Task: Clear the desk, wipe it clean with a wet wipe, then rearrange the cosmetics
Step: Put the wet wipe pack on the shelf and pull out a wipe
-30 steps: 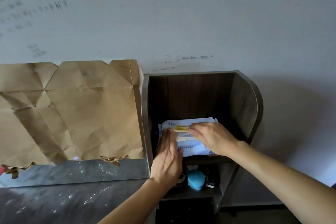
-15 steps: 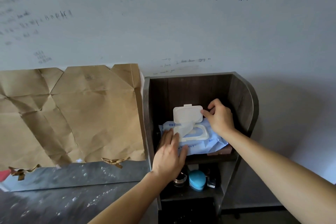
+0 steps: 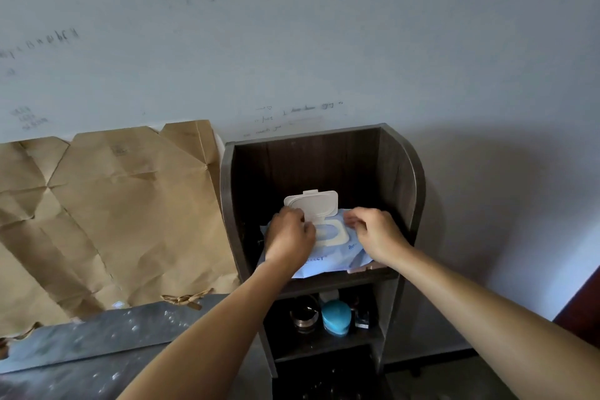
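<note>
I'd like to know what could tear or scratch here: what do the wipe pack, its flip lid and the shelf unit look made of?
The wipe pack looks like soft pale-blue plastic film: wrinkled edges, printed text. Its flip lid looks like rigid matte white plastic, standing open unbent. The shelf unit is dark wood-grain board, probably laminate; the flat, even grain suggests it.

Matt wood shelf (image 3: 396, 178), creased brn paper (image 3: 130, 221), smooth plastic lid (image 3: 313, 203) & pack (image 3: 328, 265).

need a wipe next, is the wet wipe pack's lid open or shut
Open: on the wipe pack, the white flip lid stands raised behind the oval opening.
</note>
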`<state>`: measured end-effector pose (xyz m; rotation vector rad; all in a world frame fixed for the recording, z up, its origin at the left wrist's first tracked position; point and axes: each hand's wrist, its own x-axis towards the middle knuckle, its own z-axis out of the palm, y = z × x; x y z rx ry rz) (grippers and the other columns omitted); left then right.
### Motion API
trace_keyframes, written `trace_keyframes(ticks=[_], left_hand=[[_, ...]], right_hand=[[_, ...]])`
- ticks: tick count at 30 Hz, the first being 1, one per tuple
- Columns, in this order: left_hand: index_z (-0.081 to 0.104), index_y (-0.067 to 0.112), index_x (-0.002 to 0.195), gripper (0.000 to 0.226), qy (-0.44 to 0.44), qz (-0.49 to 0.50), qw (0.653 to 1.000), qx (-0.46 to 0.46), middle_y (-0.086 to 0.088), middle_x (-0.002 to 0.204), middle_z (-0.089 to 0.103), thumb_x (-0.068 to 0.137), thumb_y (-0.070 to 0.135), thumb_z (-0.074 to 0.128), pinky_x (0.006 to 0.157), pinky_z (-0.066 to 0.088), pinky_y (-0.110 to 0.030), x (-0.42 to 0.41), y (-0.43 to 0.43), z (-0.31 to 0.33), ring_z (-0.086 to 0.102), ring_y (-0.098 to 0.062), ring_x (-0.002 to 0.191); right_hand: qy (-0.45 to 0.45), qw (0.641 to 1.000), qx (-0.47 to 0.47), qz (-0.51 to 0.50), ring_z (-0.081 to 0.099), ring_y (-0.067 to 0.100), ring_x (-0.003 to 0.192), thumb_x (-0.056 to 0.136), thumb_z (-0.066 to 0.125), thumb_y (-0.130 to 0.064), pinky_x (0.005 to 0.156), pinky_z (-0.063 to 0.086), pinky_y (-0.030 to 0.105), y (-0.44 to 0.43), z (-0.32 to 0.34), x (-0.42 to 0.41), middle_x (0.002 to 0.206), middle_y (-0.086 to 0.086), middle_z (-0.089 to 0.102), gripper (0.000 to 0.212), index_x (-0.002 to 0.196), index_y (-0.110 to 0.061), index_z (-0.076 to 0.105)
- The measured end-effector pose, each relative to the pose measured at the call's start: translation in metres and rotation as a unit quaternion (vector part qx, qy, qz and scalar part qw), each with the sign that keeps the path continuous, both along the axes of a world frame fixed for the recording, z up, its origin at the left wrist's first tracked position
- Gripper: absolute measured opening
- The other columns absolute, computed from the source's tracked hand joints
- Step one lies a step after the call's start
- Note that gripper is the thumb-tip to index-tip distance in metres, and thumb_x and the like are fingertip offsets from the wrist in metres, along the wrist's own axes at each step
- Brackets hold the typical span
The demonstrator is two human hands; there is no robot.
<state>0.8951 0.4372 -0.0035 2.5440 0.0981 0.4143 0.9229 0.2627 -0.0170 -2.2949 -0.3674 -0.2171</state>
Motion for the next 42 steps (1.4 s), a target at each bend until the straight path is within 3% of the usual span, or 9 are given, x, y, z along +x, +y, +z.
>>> trace_keyframes(ticks=[3,8,13,18,22,28,32,35,42], left_hand=[[0.053,0.009,0.070,0.021,-0.001,0.032,0.994,-0.102,-0.010,0.076,0.057,0.088,0.019,0.054,0.058,0.038,-0.028,-0.005,0.014,-0.005,0.059,-0.030,0.073],[0.062,0.008,0.102,0.018,-0.022,0.026,0.993,-0.111,-0.008,0.103,0.060,0.094,0.016,0.048,0.080,0.046,-0.031,-0.018,0.020,-0.022,0.058,-0.025,0.093],[0.061,0.005,0.103,0.020,-0.043,0.036,0.992,-0.116,-0.010,0.110,0.060,0.095,0.016,0.046,0.088,0.045,-0.033,-0.022,0.018,-0.026,0.056,-0.026,0.101],[0.062,0.006,0.105,0.021,-0.056,0.035,0.990,-0.121,-0.008,0.112,0.061,0.095,0.014,0.045,0.082,0.038,-0.022,-0.025,0.018,-0.022,0.057,-0.024,0.102],[0.062,0.006,0.108,0.022,-0.066,0.040,0.989,-0.126,-0.008,0.112,0.061,0.095,0.013,0.046,0.080,0.034,-0.017,-0.024,0.020,-0.024,0.057,-0.022,0.102],[0.059,0.005,0.105,0.021,-0.035,0.051,0.985,-0.159,-0.011,0.110,0.060,0.096,0.018,0.045,0.090,0.044,-0.034,-0.017,0.021,-0.025,0.055,-0.027,0.103],[0.059,0.006,0.102,0.021,-0.028,0.039,0.982,-0.181,-0.010,0.107,0.060,0.096,0.021,0.046,0.088,0.045,-0.037,-0.014,0.024,-0.025,0.055,-0.027,0.101],[0.056,0.008,0.088,0.016,-0.054,0.011,0.982,-0.179,-0.008,0.096,0.057,0.095,0.020,0.048,0.074,0.040,-0.029,-0.018,0.023,-0.022,0.055,-0.026,0.092],[0.056,0.026,0.128,0.055,-0.033,-0.189,0.973,0.131,0.000,0.133,0.053,0.089,0.046,0.022,0.107,0.029,-0.039,-0.022,0.019,-0.034,0.037,-0.021,0.127]], right_hand=[[-0.011,0.999,-0.033,0.011,0.063,0.020,0.099,0.092,0.053,-0.006,0.086,0.047,0.024,-0.001,-0.001,0.000,0.106,0.005,0.070,0.023,0.106,-0.008,0.071],[-0.122,0.986,-0.114,0.023,0.059,0.017,0.092,0.088,0.062,-0.016,0.075,0.050,0.032,0.013,0.011,0.004,0.099,-0.001,0.067,0.017,0.100,-0.015,0.073],[0.010,0.972,-0.211,0.107,0.062,0.015,0.090,0.084,0.067,-0.034,0.076,0.053,0.032,0.038,0.036,0.011,0.099,-0.006,0.070,0.019,0.099,-0.025,0.073],[-0.023,0.961,-0.255,0.106,0.061,0.013,0.077,0.086,0.062,-0.029,0.063,0.049,0.028,0.046,0.033,0.013,0.088,-0.008,0.070,0.012,0.087,-0.025,0.073],[-0.016,0.959,-0.263,0.105,0.061,0.014,0.080,0.090,0.053,-0.026,0.067,0.049,0.032,0.045,0.025,0.016,0.093,-0.009,0.067,0.013,0.086,-0.027,0.065],[0.061,0.996,0.038,0.047,0.057,0.014,0.083,0.098,0.048,-0.017,0.068,0.046,0.025,0.036,0.027,0.021,0.092,0.001,0.060,0.012,0.095,-0.015,0.059],[0.102,0.948,0.301,-0.019,0.063,0.024,0.091,0.100,0.044,-0.019,0.078,0.055,0.039,0.026,0.047,0.019,0.098,0.012,0.063,0.016,0.094,-0.015,0.059],[0.104,0.921,0.367,-0.073,0.062,0.022,0.089,0.099,0.044,-0.019,0.072,0.053,0.033,0.017,0.054,0.015,0.099,0.009,0.063,0.015,0.096,-0.016,0.058],[0.179,0.870,0.439,-0.136,0.058,0.025,0.072,0.093,0.047,-0.009,0.063,0.047,0.033,0.013,0.043,-0.010,0.085,0.010,0.064,0.022,0.081,-0.018,0.062]])
